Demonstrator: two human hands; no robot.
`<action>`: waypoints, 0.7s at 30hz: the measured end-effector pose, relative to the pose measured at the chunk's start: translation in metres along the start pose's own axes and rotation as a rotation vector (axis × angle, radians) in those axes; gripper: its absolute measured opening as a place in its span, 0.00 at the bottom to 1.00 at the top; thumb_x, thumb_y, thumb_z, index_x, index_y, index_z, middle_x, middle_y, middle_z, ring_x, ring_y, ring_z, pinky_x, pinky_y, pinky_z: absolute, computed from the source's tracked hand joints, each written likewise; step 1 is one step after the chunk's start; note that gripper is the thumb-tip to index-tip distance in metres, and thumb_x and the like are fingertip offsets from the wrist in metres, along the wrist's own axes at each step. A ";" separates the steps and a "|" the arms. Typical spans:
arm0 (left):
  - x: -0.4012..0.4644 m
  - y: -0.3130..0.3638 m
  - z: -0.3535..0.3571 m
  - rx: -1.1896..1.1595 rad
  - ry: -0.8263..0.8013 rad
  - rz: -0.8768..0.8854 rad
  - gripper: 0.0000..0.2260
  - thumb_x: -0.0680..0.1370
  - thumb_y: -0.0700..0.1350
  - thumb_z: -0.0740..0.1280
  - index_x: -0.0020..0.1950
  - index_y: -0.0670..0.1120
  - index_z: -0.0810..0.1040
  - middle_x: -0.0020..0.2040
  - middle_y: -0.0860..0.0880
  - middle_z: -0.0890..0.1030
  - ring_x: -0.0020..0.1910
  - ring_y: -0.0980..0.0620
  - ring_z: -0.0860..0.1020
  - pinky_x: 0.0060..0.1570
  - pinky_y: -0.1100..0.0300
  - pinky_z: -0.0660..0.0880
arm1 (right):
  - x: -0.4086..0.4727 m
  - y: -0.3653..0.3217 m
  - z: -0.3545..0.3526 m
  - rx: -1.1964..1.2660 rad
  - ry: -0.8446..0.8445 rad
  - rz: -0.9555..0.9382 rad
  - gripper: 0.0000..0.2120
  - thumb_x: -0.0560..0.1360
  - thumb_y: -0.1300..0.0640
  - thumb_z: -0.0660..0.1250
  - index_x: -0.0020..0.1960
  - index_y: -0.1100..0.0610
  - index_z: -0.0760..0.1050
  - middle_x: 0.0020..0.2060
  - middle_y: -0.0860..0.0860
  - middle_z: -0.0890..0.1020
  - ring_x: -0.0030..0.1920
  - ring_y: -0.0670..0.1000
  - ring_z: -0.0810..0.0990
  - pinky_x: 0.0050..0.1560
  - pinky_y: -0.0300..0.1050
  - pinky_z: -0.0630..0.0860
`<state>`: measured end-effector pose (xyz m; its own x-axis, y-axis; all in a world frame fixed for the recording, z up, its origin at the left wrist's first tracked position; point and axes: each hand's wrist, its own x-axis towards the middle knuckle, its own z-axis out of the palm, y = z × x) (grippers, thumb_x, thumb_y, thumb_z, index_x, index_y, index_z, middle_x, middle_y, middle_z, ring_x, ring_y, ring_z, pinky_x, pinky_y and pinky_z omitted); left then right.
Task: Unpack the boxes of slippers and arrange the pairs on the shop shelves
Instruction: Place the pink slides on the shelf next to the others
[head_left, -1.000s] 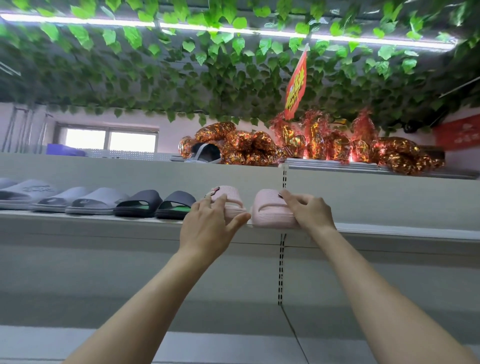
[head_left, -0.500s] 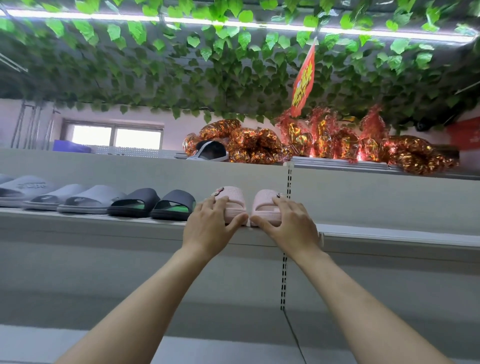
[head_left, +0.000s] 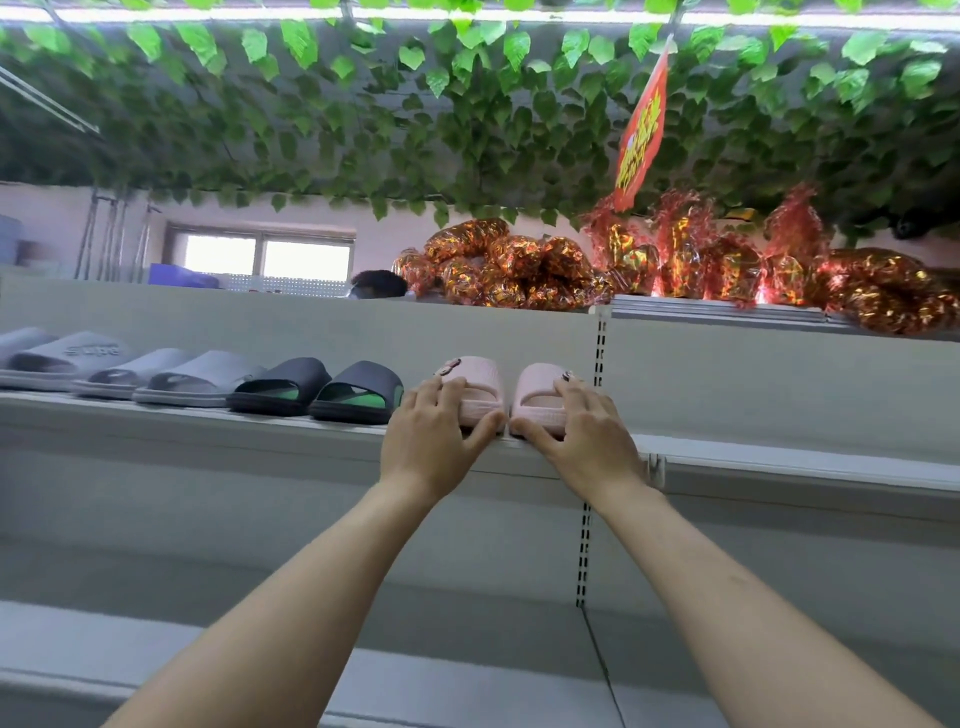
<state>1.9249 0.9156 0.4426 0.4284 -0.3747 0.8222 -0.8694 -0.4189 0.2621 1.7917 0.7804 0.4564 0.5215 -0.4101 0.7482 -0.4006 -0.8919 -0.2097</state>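
We see fake ivy (head_left: 467, 119) covering the whole ceiling, with a light strip (head_left: 208, 14) running along the top edge. A red banner (head_left: 640, 140) with yellow print hangs from the leaves, tilted. Below it, foil-wrapped bundles (head_left: 519, 270), red and gold, sit piled on top of the unit, stretching to the right edge. A window (head_left: 267, 258) sits in the pink back wall at left, a blue crate (head_left: 182, 275) just beside it. Metal poles (head_left: 104, 234) stand further left.

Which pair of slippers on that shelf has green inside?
The dark pair, just left of the pink pair under the hands. Its footbeds show green; the grey pairs further left are grey throughout.
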 end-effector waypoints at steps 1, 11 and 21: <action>0.002 0.001 -0.003 -0.001 -0.031 -0.017 0.31 0.77 0.68 0.57 0.70 0.47 0.71 0.68 0.44 0.75 0.65 0.42 0.71 0.62 0.50 0.68 | 0.001 -0.003 -0.003 -0.021 -0.021 0.006 0.45 0.72 0.25 0.55 0.77 0.56 0.63 0.76 0.55 0.67 0.76 0.56 0.63 0.72 0.54 0.66; -0.012 -0.025 -0.087 0.002 -0.129 -0.041 0.27 0.79 0.60 0.66 0.73 0.46 0.70 0.66 0.41 0.76 0.65 0.40 0.73 0.63 0.46 0.72 | -0.018 -0.083 -0.063 -0.228 -0.094 -0.032 0.24 0.81 0.46 0.62 0.74 0.54 0.68 0.69 0.55 0.75 0.69 0.59 0.70 0.65 0.54 0.71; -0.082 -0.137 -0.237 0.050 -0.138 -0.024 0.24 0.79 0.60 0.66 0.70 0.48 0.73 0.65 0.42 0.77 0.62 0.41 0.75 0.56 0.48 0.73 | -0.081 -0.257 -0.059 -0.150 -0.108 -0.107 0.24 0.81 0.46 0.62 0.74 0.53 0.69 0.70 0.55 0.75 0.70 0.58 0.70 0.66 0.52 0.69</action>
<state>1.9506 1.1992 0.4591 0.4813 -0.4730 0.7379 -0.8467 -0.4686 0.2519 1.8076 1.0542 0.4871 0.6420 -0.3394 0.6875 -0.4418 -0.8966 -0.0301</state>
